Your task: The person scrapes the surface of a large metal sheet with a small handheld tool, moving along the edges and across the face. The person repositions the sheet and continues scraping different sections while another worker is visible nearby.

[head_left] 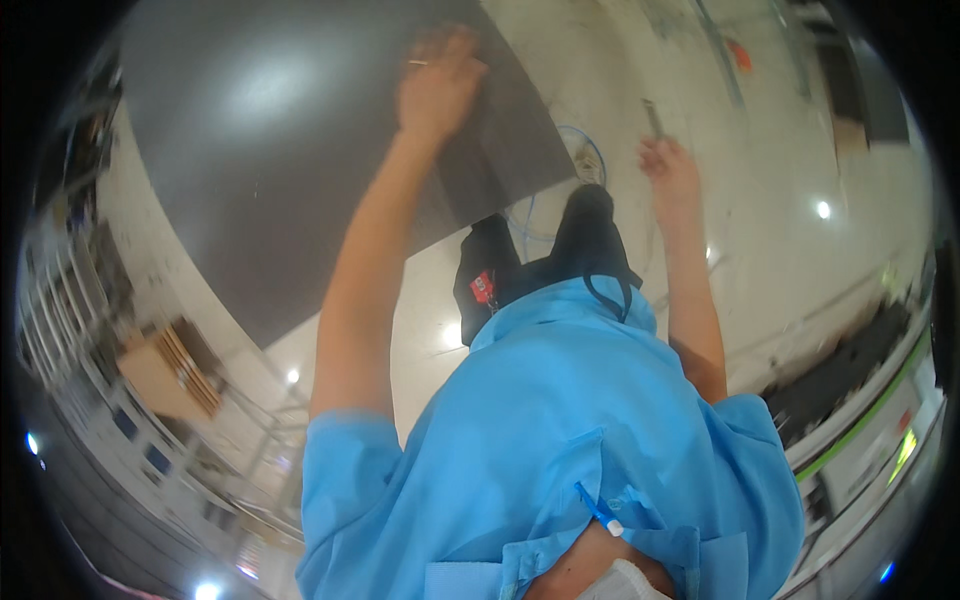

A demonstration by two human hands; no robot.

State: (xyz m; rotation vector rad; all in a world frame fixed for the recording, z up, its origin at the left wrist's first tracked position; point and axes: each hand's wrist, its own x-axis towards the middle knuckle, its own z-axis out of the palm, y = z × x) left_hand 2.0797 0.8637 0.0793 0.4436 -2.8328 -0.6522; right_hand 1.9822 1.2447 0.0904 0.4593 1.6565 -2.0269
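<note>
My left hand [438, 88], with a ring on one finger, is over the large dark grey flat panel [310, 190]. Its fingers look spread and are slightly blurred; whether they touch the surface I cannot tell. Off the panel's right edge, my right hand [672, 172] is closed around a thin, grey, blade-like tool [652, 118] that points away from me. Motion blur hides the tool's exact kind.
A blue hose [600, 150] curls on the pale floor by my shoe [589, 166]. Brown cardboard [168, 375] and metal racks [65, 290] stand at the left. An orange object [739, 55] lies at the far right. A long bench-like unit [865, 400] is at the right.
</note>
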